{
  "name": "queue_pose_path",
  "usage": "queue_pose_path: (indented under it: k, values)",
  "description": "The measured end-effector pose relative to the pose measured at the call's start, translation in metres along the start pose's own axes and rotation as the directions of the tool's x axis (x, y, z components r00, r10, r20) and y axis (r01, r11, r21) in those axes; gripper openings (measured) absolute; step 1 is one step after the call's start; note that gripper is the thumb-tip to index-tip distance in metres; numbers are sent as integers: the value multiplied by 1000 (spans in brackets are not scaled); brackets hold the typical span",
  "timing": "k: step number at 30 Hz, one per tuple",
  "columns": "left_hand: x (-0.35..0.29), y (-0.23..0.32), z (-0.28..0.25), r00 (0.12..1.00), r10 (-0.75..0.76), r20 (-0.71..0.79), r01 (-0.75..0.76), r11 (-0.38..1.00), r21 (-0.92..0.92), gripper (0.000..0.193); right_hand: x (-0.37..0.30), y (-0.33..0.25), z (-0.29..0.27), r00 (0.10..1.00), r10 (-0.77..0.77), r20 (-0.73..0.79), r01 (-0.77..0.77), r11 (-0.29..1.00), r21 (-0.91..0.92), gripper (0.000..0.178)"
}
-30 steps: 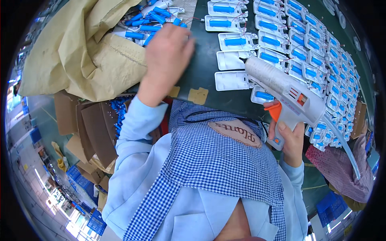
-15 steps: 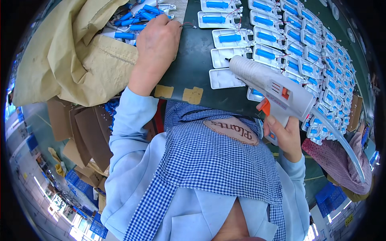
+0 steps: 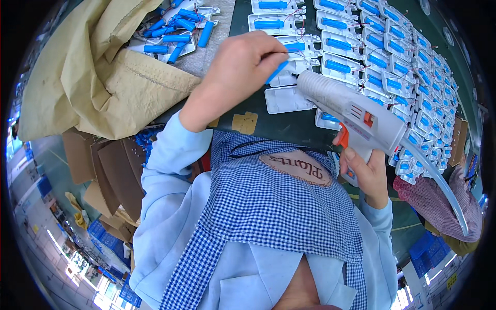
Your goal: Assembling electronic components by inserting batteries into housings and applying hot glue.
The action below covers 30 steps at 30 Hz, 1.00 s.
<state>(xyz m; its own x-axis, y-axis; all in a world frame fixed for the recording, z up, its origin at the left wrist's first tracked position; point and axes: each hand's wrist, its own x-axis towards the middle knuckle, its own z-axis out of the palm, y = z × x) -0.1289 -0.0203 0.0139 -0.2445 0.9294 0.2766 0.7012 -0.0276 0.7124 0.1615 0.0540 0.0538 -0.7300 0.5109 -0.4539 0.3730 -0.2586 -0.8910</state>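
My left hand (image 3: 240, 70) pinches a blue cylindrical battery (image 3: 276, 73) between thumb and fingers, tilted over a white plastic housing near the left end of the rows. Just nearer to me lies a bare white housing (image 3: 281, 99). In my right hand (image 3: 366, 173) is a white hot glue gun (image 3: 356, 111) with an orange trigger. Its nozzle end points left and overlaps the view of the housings. A clear glue stick (image 3: 436, 178) sticks out of its back. Beyond my left hand, loose blue batteries (image 3: 177, 37) with thin wires lie in a heap.
Rows of white housings with blue batteries (image 3: 338, 45) cover the right of the dark green table (image 3: 240, 111). Tan cloth (image 3: 98, 77) drapes over the left side. Cardboard boxes (image 3: 116, 165) stand below at left. A mauve knitted cloth (image 3: 439, 199) is at lower right.
My left hand has moved right from the battery heap to the housings, bringing a blue battery with it. My right hand and the glue gun have stayed almost still.
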Motion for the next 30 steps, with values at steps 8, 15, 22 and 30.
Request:
queue_pose_path:
  k: [8,15,22,30]
  values:
    - [13,-3,39,984,171,48,-176,971,160,11,-8,7,-3,1000,-21,-10,21,997,80,44]
    - [11,-6,44,981,182,61,-192,949,251,12,-8,10,-1,997,-1,-72,6,998,63,54]
    - [-3,-14,-13,949,189,-253,-82,922,379,10,-4,10,-3,998,-16,-63,19,999,39,50]
    - [-33,-40,-41,938,-94,-335,288,749,596,14,1,13,0,995,-55,-83,58,997,43,48]
